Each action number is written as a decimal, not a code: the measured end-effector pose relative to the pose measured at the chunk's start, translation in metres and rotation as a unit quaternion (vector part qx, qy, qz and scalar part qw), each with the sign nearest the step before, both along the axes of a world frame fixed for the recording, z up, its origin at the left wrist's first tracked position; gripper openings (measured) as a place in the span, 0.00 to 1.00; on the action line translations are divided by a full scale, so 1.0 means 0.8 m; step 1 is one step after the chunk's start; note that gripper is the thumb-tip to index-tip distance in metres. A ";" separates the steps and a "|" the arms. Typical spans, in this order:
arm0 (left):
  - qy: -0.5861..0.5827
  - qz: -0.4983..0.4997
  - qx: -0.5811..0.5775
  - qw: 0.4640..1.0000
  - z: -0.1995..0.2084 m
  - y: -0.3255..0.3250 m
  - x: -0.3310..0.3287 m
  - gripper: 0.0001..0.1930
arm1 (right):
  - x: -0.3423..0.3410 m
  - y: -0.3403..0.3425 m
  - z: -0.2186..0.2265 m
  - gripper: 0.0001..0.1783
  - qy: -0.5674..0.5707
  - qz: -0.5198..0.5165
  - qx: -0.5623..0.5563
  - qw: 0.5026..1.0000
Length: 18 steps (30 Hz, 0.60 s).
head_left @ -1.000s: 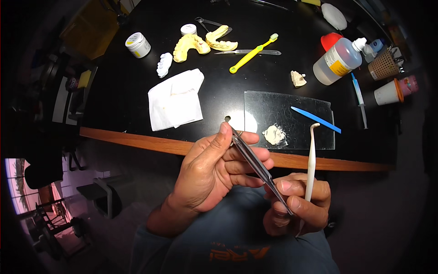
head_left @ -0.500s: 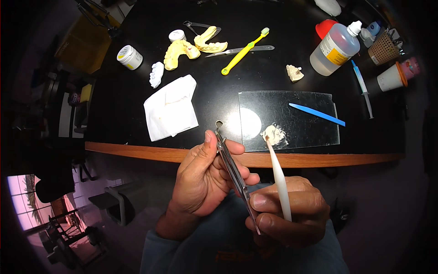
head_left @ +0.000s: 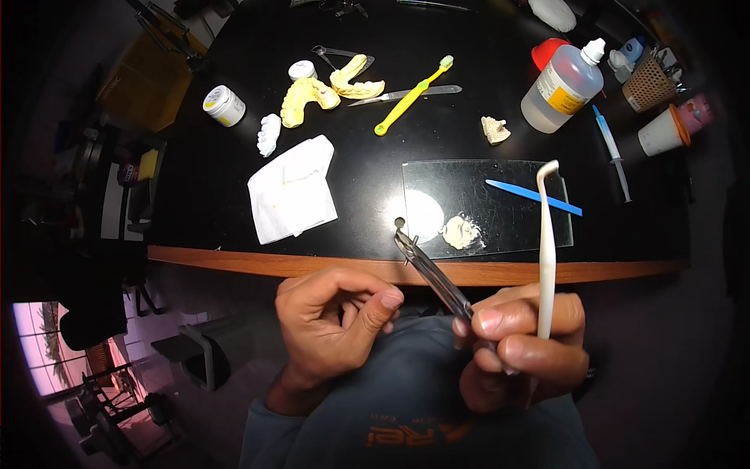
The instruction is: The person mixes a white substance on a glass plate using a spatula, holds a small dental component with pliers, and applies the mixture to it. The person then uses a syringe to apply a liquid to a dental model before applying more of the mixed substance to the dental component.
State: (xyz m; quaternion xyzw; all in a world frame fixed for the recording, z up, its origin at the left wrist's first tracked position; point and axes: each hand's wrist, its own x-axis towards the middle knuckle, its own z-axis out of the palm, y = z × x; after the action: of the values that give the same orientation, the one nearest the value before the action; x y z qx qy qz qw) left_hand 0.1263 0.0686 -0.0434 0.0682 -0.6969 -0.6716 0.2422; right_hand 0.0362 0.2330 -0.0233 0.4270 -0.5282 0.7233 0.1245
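My right hand point(head_left: 531, 336) is closed around two tools. One is a white plastic spatula point(head_left: 546, 250) with a bent tip, standing upright over the glass slab point(head_left: 500, 168). The other is a slim metal tweezers-like tool point(head_left: 437, 277), slanting up to the left, with a small dark round end. My left hand point(head_left: 336, 320) is just left of it, fingers curled and thumb pressed to the index finger, nothing visible in it. A mound of cream-coloured paste point(head_left: 461, 232) lies on the slab beside a blue plastic spatula point(head_left: 531, 195).
Left of the slab lies a folded white paper towel point(head_left: 293, 191). Behind are yellow dental casts point(head_left: 308, 100), a yellow toothbrush point(head_left: 414, 95), a scalpel point(head_left: 437, 90) and a white jar point(head_left: 224, 105). A clear bottle point(head_left: 558, 90) and a syringe point(head_left: 613, 152) stand or lie at right.
My left hand has let go of the metal tool and curled its fingers. My right hand has moved up and right with both tools, lifting the white spatula's tip off the paste.
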 end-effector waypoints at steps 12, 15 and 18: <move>0.163 0.059 -0.277 0.945 0.009 -0.006 -0.033 0.11 | -0.038 -0.005 0.029 0.13 0.077 0.078 0.053 0.993; 0.163 0.079 -0.115 0.977 -0.010 -0.002 -0.026 0.07 | -0.048 0.007 0.030 0.19 0.074 0.045 0.050 0.995; 0.191 0.108 -0.034 0.975 -0.021 0.003 -0.022 0.08 | -0.050 0.028 0.012 0.29 0.000 -0.026 0.069 0.997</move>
State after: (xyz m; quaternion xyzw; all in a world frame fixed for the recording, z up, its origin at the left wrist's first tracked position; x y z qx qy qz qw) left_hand 0.1091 0.0713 -0.0599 0.0050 -0.6492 -0.6177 0.4438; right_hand -0.0042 0.2553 -0.0138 0.4206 -0.5876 0.6820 0.1130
